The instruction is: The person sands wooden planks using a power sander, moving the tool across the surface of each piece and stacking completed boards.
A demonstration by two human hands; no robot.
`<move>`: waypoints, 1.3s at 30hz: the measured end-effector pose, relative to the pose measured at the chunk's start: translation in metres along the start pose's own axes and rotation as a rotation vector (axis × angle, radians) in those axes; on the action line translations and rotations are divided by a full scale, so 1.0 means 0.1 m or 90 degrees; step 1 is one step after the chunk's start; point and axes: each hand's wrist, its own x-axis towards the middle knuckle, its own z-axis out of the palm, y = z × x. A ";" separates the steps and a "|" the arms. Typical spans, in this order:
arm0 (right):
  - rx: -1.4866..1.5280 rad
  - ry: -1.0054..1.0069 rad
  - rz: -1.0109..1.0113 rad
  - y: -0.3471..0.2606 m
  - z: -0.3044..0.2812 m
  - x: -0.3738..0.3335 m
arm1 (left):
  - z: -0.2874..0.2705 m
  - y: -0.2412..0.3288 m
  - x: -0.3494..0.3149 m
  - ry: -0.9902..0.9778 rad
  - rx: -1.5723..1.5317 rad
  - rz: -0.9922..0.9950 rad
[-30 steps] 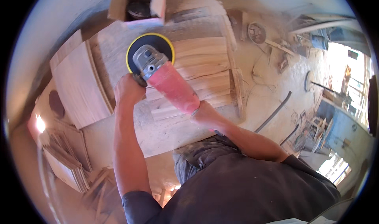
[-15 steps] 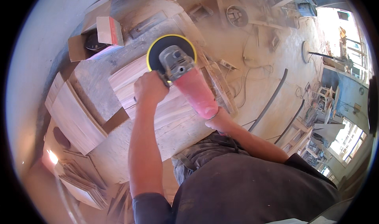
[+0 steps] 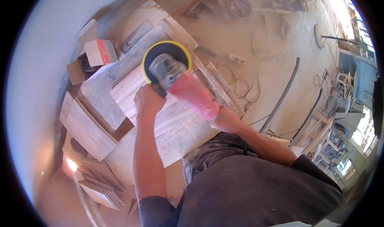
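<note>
Both my hands are on a disc sander with a red body (image 3: 194,97), a grey metal head and a wide round pad (image 3: 167,47) edged in yellow. My left hand (image 3: 149,100) is closed by the head, apparently round a side handle that my fingers mostly hide. At the rear end of the body, my right hand (image 3: 227,120) grips the tool. Under the sander lies a pale, streaked wooden panel (image 3: 130,90) on a dusty workbench (image 3: 102,103). The pad hides part of the panel; whether it touches the wood I cannot tell.
An open cardboard box (image 3: 77,72) with a smaller red-and-white box (image 3: 96,53) stands at the bench's far left. Curved wooden panels (image 3: 90,127) lean nearby. Stacked boards (image 3: 102,185) lie lower left. Cables and a long dark strip (image 3: 282,97) lie on the floor at right.
The sander has shifted slightly left over the panel, with both hands still on it. The whole view has also turned and shifted a little.
</note>
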 end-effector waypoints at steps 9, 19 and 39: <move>0.087 0.020 0.074 -0.22 -0.20 -0.08 | -0.13 0.29 0.21 -0.018 0.076 0.050; 0.122 0.041 0.134 -0.15 -0.11 -0.02 | -0.21 0.29 0.27 -0.009 0.003 0.088; -0.127 -0.170 0.088 -1.53 0.70 0.22 | 0.12 -1.91 -0.36 0.062 -0.166 -0.174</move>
